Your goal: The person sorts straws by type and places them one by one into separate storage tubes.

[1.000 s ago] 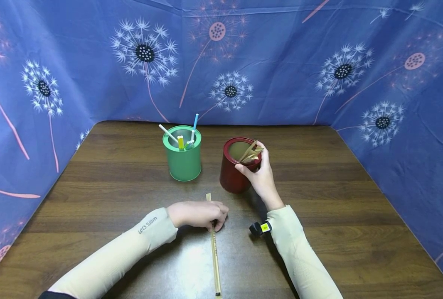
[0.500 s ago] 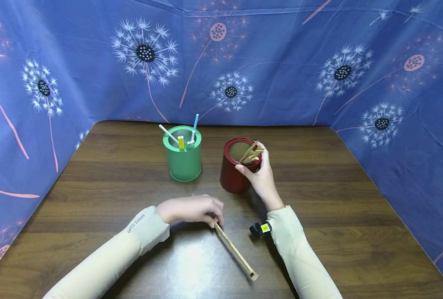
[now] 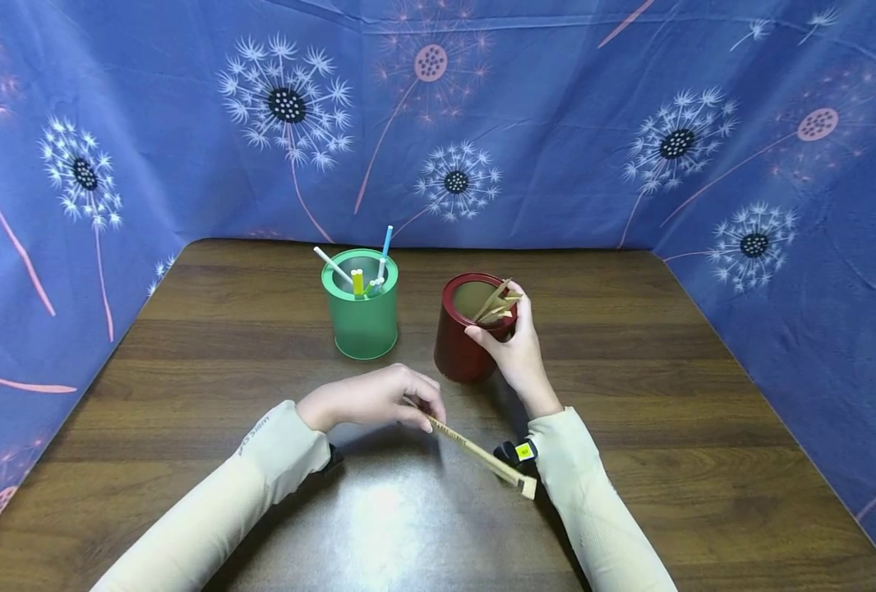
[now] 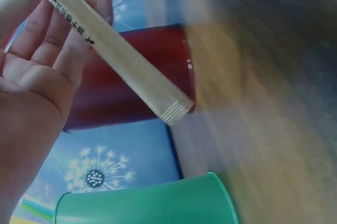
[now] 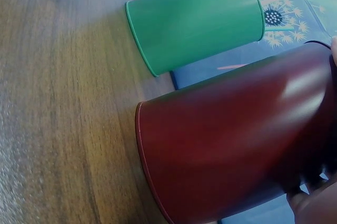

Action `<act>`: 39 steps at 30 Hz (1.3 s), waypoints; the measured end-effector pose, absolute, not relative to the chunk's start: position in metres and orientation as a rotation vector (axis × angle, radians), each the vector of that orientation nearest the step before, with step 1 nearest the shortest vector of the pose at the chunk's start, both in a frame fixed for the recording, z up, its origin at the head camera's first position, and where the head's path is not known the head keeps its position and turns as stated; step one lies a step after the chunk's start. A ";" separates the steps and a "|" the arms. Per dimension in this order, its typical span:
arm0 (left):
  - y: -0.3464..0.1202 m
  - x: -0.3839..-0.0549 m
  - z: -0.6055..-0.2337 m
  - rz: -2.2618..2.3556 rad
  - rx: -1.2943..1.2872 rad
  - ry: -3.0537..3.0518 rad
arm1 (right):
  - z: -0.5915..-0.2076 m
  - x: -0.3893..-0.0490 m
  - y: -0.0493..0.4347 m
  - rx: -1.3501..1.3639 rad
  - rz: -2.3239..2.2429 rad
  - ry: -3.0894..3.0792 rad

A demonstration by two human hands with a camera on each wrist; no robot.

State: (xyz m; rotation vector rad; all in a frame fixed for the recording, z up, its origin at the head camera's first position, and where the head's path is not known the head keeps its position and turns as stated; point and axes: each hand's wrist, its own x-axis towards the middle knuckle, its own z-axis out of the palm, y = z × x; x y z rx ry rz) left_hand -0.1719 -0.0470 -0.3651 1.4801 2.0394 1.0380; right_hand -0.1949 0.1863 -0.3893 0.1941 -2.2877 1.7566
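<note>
Between thumb and fingers, my left hand pinches a slim tan paper-wrapped stick, raised over the table and slanting toward the right forearm. In the left wrist view, dark print and a crimped end show on the wrapped stick; what the paper encloses is hidden. My right hand grips the upper right side of a dark red can, thumb at the near rim and fingers round the far side. Several similar tan wrapped sticks lean inside that can. The right wrist view shows its smooth wall.
Left of the red can, a green can stands upright with white, yellow and blue sticks in it. Both rest on a wooden table. Blue dandelion-print cloth hangs behind. A small black device sits at the right wrist.
My left hand has lifted the wrapped stick off the table, and its near end has swung to the right and up. The right hand has kept its grip on the red can.
</note>
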 end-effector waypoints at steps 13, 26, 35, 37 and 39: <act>-0.053 -0.182 -0.335 1.363 1.384 2.133 | -0.391 -0.196 0.186 0.188 1.759 -2.287; -0.044 -0.189 -0.311 1.997 1.271 2.369 | -0.388 -0.197 0.187 0.159 1.778 -2.319; -0.020 -0.198 -0.301 2.321 1.307 2.239 | -0.391 -0.196 0.187 0.205 1.774 -2.283; -0.013 -0.200 -0.301 2.338 1.288 2.223 | -0.391 -0.196 0.187 0.200 1.772 -2.287; -0.007 -0.202 -0.303 2.325 1.258 2.228 | -0.391 -0.196 0.188 0.193 1.774 -2.294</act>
